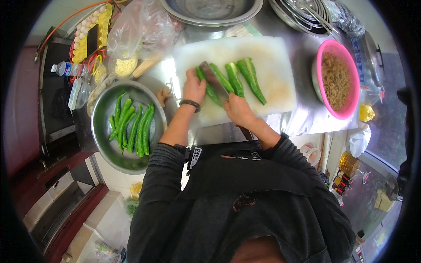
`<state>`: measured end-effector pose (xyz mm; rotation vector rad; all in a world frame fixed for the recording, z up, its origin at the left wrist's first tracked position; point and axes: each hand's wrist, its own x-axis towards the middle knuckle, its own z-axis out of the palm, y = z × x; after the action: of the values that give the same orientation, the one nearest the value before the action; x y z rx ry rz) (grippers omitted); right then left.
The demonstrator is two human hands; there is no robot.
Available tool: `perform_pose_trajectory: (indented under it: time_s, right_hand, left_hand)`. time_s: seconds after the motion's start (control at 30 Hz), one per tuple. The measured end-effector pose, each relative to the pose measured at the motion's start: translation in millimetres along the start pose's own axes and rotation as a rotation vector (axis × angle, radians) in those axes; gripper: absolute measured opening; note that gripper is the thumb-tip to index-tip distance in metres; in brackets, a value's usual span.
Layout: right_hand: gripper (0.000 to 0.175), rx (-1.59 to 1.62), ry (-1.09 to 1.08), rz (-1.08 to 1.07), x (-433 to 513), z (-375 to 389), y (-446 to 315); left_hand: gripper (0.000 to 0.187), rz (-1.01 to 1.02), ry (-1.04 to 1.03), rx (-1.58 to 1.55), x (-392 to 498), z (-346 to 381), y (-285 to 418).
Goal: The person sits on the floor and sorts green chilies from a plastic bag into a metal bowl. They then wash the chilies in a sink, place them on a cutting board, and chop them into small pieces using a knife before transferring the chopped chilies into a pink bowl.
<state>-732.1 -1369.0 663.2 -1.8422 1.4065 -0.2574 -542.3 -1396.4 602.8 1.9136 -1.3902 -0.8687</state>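
Note:
A kitchen knife [215, 80] with a broad blade and dark handle is in my right hand [241, 110], over a white cutting board [276, 72]. My left hand [194, 87], with a dark bangle at the wrist, grips the upper part of a long green pepper [213, 95]. The blade lies along that pepper's right side; whether it has cut in cannot be seen. Another pepper [219, 75] lies just right of the blade, partly hidden. Farther right, a slit pepper [234, 79] and a wider one [251, 79] show pale insides.
A steel basin [98, 144] of whole green peppers stands at left, near a ginger piece [162, 96]. At right is a pink bowl [354, 82] of brown crumbly filling. Steel bowls [210, 21], a plastic bag [128, 33] and an egg tray [107, 23] line the back.

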Motion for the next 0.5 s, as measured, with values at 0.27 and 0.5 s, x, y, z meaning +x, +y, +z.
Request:
perform_pose_trajectory:
  time_s: [0.27, 0.5]
  right_hand:
    - [0.027, 0.129, 0.051, 0.053, 15.9, 24.2, -0.5]
    - [0.028, 0.258, 0.183, 0.228, -31.2, -68.1, 35.9]
  left_hand:
    - [0.052, -0.027, -0.005, 0.009, -4.9, -3.9, 6.9]
    - [0.088, -0.099, 0.259, 0.27, -30.8, 37.5, 67.6]
